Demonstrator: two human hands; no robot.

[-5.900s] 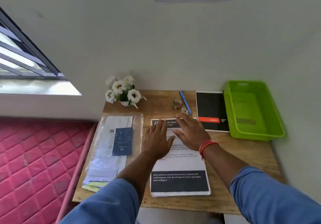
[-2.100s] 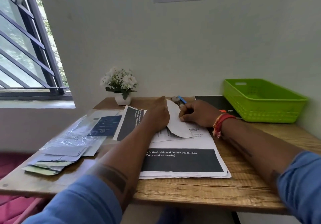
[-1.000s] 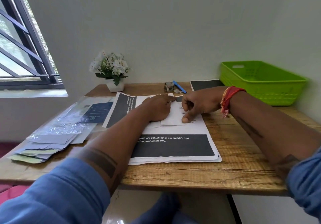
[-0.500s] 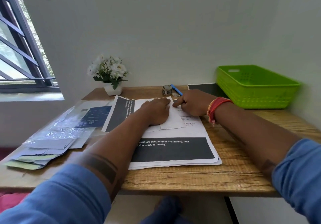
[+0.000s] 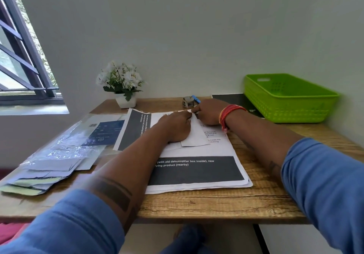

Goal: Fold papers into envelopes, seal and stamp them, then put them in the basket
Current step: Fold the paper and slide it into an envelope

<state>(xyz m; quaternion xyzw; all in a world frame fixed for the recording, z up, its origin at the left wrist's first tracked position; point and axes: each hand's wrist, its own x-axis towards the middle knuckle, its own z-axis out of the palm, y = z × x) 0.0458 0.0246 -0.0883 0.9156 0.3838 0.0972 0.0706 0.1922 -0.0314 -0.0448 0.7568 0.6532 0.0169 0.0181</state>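
Hands work together at the middle of the wooden counter (image 5: 226, 204): the left hand (image 5: 177, 125) lies flat, palm down, pinning a folded white paper (image 5: 197, 135) on the stack of printed sheets (image 5: 197, 171), while the right hand (image 5: 210, 112) — fingers curled, index tip pressed on the fold's far corner — grips nothing. At 2 o'clock of the paper sits the green basket (image 5: 285, 104); envelopes in a plastic sleeve (image 5: 59, 155) lie at 9 o'clock.

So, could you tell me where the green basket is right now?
In the head view the green basket sits at the table's far right corner against the wall, just right of the black notebook and beyond the right hand.
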